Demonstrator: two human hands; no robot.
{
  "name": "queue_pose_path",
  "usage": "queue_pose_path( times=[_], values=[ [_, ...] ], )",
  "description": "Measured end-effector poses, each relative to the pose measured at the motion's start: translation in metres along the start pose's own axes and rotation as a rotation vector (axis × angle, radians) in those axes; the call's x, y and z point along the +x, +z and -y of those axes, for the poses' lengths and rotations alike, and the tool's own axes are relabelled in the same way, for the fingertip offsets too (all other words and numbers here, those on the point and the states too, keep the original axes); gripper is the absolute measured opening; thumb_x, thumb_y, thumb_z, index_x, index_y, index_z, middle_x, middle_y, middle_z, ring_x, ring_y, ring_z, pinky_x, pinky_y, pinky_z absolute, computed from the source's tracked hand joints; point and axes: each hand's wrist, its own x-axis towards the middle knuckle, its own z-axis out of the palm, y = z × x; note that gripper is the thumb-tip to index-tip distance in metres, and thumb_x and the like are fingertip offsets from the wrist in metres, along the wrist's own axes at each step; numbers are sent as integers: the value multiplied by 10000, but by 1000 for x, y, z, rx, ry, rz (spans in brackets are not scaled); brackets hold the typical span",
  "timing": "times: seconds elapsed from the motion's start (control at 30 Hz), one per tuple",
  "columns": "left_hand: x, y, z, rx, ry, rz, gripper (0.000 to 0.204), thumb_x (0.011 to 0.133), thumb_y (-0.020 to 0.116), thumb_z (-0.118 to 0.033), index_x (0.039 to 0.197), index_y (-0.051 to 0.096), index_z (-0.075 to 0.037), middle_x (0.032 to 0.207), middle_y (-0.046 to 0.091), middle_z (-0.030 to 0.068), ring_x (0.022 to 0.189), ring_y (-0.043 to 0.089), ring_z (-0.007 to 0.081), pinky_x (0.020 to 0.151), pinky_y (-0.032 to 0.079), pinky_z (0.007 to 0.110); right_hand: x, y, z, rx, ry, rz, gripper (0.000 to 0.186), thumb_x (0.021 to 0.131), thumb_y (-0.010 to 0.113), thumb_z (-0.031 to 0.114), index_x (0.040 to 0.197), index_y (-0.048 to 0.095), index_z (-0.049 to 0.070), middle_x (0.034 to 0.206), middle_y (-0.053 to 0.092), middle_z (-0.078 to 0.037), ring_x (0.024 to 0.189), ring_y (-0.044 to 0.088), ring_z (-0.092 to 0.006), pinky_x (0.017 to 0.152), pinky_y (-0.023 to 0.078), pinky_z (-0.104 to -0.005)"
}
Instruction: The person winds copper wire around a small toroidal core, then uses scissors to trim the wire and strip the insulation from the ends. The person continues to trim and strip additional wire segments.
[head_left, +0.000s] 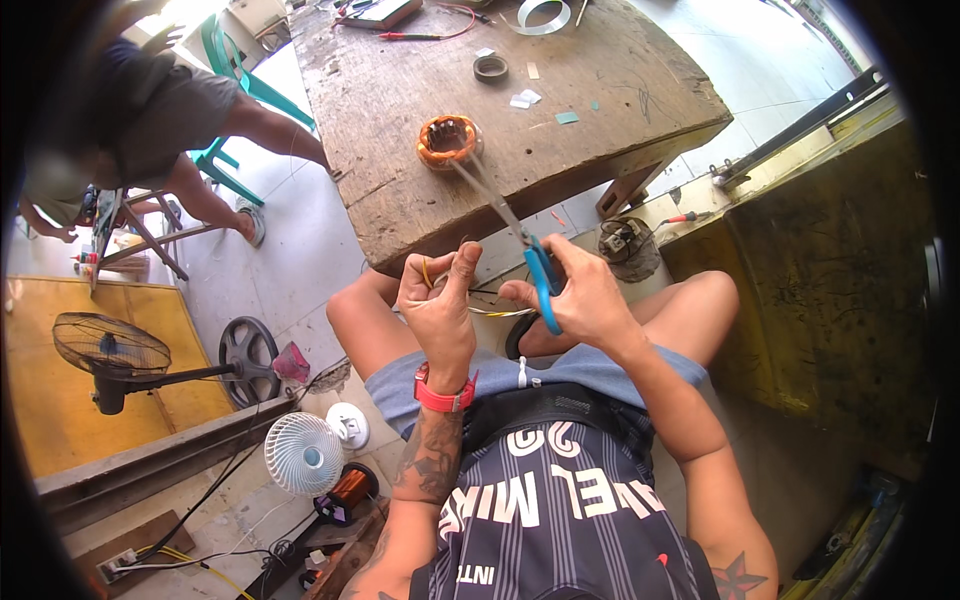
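My right hand (pixel 580 292) grips a pair of scissors (pixel 541 285) by its blue handles. The blades point away from me, and their tips reach the near side of a motor stator (pixel 433 158) wound with copper wire. That ring-shaped stator sits on the wooden workbench (pixel 400 205), near its left edge. Closer to me, my left hand (pixel 438 290) is pinched, thumb against fingers, with a thin yellow wire (pixel 425 268) looped at the fingers. Its far end is too small to follow. A twisted yellow-and-white cord (pixel 495 314) shows between my hands, lower down.
On the bench lie a tape roll (pixel 490 68), paper scraps (pixel 526 98), a white ring-shaped strip (pixel 543 14) and red test leads (pixel 425 36). To the left, a person (pixel 190 110) stands by a green chair (pixel 250 85). Two fans (pixel 300 455) and a copper wire spool (pixel 350 492) stand lower left.
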Motion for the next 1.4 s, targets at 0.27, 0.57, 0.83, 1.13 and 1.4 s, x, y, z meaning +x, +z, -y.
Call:
queue_pose_path(
  times=[0.27, 0.57, 0.83, 1.13, 1.4],
  values=[
    [-2, 0, -10, -28, -118, 75, 199, 1033, 746, -137, 1176, 633, -58, 739, 428, -94, 608, 328, -9, 538, 274, 194, -2, -14, -5, 68, 25, -20, 569, 815, 954, 445, 1042, 659, 15, 752, 585, -21, 687, 525, -116, 634, 471, -310],
    [-1, 0, -9, -44, -157, 83, 193, 1120, 564, -181, 1266, 631, -74, 734, 380, -86, 611, 299, 9, 522, 256, 205, -8, -14, -12, 45, -22, 25, 530, 840, 944, 394, 1110, 686, 17, 786, 613, -20, 711, 543, -97, 654, 479, -292],
    [2, -8, -26, -200, -224, 90, 219, 1147, 529, -210, 1279, 601, -51, 744, 332, -73, 605, 281, 22, 514, 243, 204, 9, -22, -21, 642, -41, 18, 403, 963, 837, 172, 1307, 663, 53, 1030, 756, -19, 849, 649, -57, 713, 508, -226],
    [0, -4, -28, -62, -111, 92, 225, 1118, 603, -182, 1324, 610, -92, 774, 430, -77, 629, 342, 13, 518, 260, 202, -1, -18, -7, 132, -176, 96, 473, 836, 959, 270, 1132, 703, 5, 790, 672, -5, 716, 607, -36, 633, 500, -240],
    [0, -13, -28, 73, -40, 204, 271, 1129, 603, -185, 1350, 663, -40, 871, 558, -84, 656, 366, -17, 538, 281, 195, 4, -20, -9, -204, -297, 82, 779, 762, 887, 652, 1142, 690, 2, 1015, 719, -178, 915, 731, -380, 796, 592, -462]
  ],
)
